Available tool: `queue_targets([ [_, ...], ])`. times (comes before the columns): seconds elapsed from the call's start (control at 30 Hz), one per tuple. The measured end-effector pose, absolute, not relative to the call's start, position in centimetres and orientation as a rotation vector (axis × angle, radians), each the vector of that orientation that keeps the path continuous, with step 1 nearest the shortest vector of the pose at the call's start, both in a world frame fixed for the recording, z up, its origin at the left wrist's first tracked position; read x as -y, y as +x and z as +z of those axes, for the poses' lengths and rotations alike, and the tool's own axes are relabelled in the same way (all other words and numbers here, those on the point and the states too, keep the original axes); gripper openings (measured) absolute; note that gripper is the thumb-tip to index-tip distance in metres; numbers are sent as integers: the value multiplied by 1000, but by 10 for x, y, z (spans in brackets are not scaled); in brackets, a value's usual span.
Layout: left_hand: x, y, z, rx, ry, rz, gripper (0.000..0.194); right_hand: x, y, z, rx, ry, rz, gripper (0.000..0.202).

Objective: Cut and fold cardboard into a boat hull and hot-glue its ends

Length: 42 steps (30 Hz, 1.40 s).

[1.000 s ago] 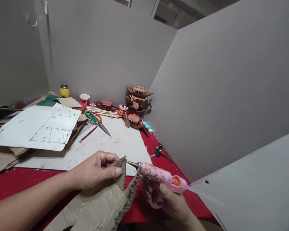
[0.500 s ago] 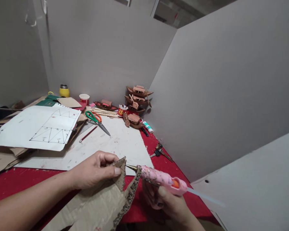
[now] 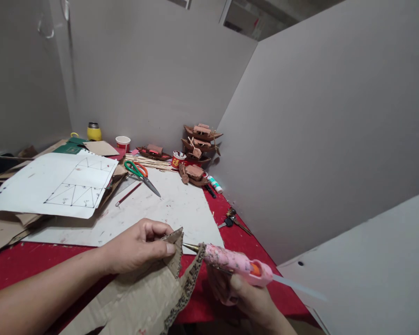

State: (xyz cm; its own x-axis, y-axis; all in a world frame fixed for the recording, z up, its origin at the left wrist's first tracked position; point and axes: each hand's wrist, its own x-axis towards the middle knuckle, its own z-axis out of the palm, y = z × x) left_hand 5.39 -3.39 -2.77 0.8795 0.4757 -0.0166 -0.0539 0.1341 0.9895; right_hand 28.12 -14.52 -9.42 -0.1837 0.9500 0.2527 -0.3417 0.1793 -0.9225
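Note:
My left hand (image 3: 141, 246) pinches the upper corner of a cut piece of cardboard (image 3: 136, 298) between thumb and fingers. A torn, corrugated edge and some printed characters show along the cardboard's right side. Wrapped around the handle of a pink glue gun (image 3: 230, 258) is my right hand (image 3: 240, 288). The gun's metal nozzle points left, and its tip is at the cardboard's edge beside my left thumb; whether it touches I cannot tell. A pale glue stick (image 3: 298, 286) sticks out of the gun's rear. My right fingers are partly hidden behind the gun.
On the white board (image 3: 181, 209) lie scissors (image 3: 143, 179) and a pencil (image 3: 128, 194). Paper with a line drawing (image 3: 56, 186) rests on cardboard at left. Small model boats (image 3: 195, 172), thin sticks (image 3: 150, 162), and cups (image 3: 123, 143) stand at the back; keys (image 3: 229, 218) lie right.
The glue gun has tilted and shifted very slightly down and to the right. The cardboard and my left hand stay in place.

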Motion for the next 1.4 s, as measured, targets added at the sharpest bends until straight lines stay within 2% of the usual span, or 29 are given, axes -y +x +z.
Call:
queue_targets([
  [0.8,34,55,-25,-365,1373,398,23,152,288,-101,1252,-844,1347,41],
  [1.0,35,54,-23,-382,1375,398,26,152,288,-99,1294,-889,1340,48],
  [1.4,35,54,-23,-354,1351,385,23,152,292,-104,1341,-879,1354,46],
])
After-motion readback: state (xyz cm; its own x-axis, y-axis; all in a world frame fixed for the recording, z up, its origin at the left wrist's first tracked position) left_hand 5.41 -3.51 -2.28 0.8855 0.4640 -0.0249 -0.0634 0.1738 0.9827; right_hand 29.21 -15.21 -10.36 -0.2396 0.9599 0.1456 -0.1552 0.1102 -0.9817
